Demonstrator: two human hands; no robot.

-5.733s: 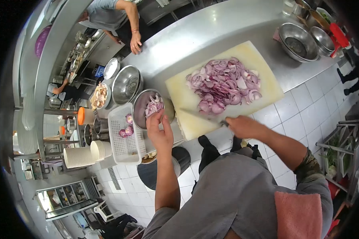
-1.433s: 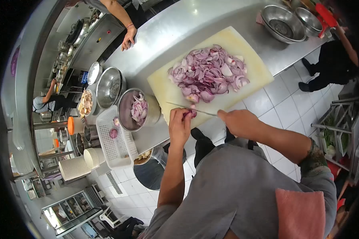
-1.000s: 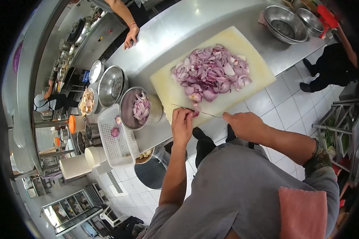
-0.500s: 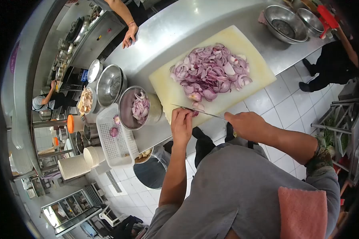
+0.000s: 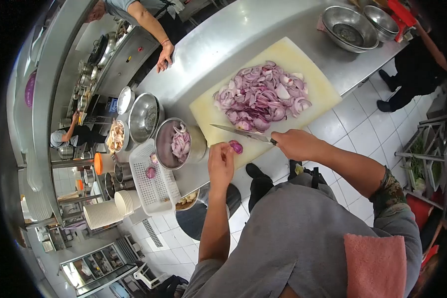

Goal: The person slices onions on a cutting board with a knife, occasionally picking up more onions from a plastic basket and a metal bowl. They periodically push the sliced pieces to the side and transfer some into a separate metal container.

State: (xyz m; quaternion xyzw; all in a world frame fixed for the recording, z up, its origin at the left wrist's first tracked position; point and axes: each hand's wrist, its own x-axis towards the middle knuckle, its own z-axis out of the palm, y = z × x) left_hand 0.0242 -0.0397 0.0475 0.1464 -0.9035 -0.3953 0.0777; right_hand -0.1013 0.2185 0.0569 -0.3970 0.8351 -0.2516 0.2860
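My right hand (image 5: 297,145) grips the dark handle of a kitchen knife (image 5: 239,131), whose blade points left above the near part of the cutting board (image 5: 310,67). A small piece of red onion (image 5: 236,146) lies at the board's near edge. My left hand (image 5: 220,163) has its fingers curled together against this piece; the fingertips are partly hidden. Beyond the blade, a large heap of sliced red onion (image 5: 260,97) covers the middle of the board.
Left of the board stand a metal pot (image 5: 166,149) with onion slices inside, a white perforated basket (image 5: 156,193) with an onion, and steel bowls (image 5: 144,116). More bowls (image 5: 349,30) are at the far right. A co-worker's hand (image 5: 165,55) rests on the steel counter (image 5: 203,54).
The knife has lifted off the onion piece and moved slightly up and left. My left hand has shifted down a little, exposing the onion piece. The whole view has shifted slightly.
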